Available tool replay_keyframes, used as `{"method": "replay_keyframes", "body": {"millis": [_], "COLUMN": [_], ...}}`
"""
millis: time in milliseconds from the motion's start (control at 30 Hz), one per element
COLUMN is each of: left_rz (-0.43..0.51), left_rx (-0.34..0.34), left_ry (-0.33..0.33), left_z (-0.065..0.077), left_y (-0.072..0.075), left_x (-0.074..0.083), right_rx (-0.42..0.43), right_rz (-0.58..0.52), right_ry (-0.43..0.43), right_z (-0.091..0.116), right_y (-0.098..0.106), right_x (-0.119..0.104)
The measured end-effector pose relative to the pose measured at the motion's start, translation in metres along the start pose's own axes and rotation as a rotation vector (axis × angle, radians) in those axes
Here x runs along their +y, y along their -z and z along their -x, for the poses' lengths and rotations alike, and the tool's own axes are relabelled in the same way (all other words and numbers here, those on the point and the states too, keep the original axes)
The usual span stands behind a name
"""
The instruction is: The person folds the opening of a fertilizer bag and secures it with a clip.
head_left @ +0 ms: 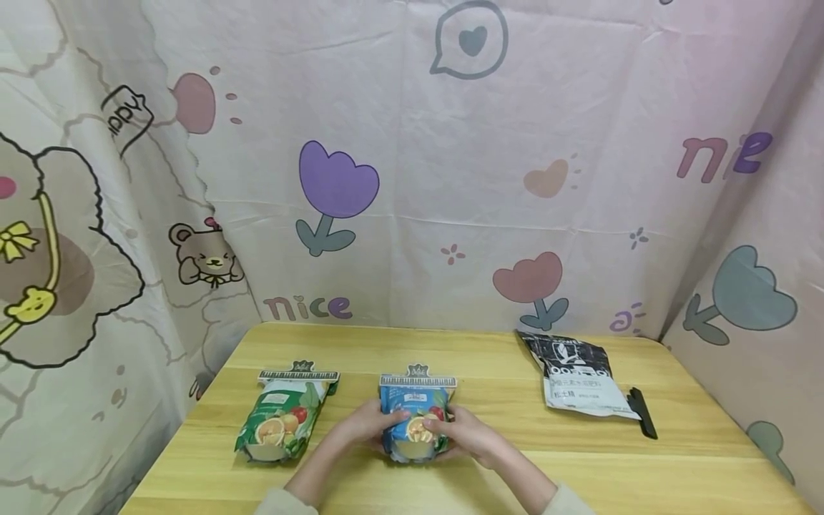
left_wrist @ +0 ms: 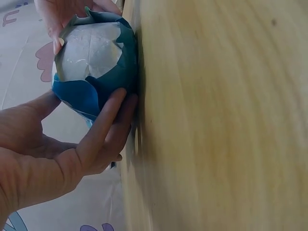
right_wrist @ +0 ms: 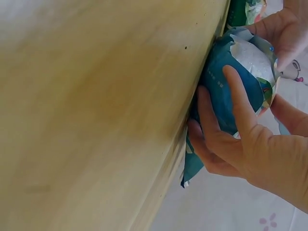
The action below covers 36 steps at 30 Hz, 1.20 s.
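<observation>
the blue bag (head_left: pixel 417 418) lies on the wooden table (head_left: pixel 547 461) in front of the person, between the green bag (head_left: pixel 280 415) on the left and the black-and-white bag (head_left: pixel 576 383) farther off on the right. the left hand (head_left: pixel 370 423) and the right hand (head_left: pixel 468 433) grip its two sides, thumbs on the printed front, fingers curled round the flanks. the step in hand looks to be placing or steadying it; the next move seems to call for even support from both hands, whether lifting or letting go. its long axis runs away from the person, the end with the striped clip (head_left: pixel 418 381) pointing toward the far edge, the base nearest.
</observation>
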<state>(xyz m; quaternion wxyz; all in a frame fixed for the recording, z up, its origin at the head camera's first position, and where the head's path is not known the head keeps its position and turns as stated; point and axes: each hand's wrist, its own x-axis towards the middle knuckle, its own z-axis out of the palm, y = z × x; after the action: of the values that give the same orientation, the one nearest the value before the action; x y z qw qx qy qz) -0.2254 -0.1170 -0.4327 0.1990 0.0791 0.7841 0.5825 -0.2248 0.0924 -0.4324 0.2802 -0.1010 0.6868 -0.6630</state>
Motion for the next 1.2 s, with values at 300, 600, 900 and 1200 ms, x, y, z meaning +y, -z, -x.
{"method": "replay_keyframes", "body": {"millis": [300,600,900,1200], "left_rz": [-0.004,-0.004,-0.077,-0.077], "left_rx": [-0.01,-0.005,0.047,0.046], "left_ry": [-0.041,-0.043,-0.058,-0.064], "left_z": [-0.002,-0.005,-0.004,-0.003], "left_y": [-0.007,-0.011,-0.015,-0.014], "left_x": [-0.001,-0.001,-0.002,-0.002], "right_rx": [-0.007,-0.014,-0.014,-0.012], "right_rz": [0.005,0.024,0.039,0.045], "right_ry": [0.0,-0.008,0.0,0.012], "right_z": [0.004,0.007,0.008,0.007], "right_y": [0.006,0.009,0.01,0.008], "right_x": [0.002,0.002,0.002,0.002]}}
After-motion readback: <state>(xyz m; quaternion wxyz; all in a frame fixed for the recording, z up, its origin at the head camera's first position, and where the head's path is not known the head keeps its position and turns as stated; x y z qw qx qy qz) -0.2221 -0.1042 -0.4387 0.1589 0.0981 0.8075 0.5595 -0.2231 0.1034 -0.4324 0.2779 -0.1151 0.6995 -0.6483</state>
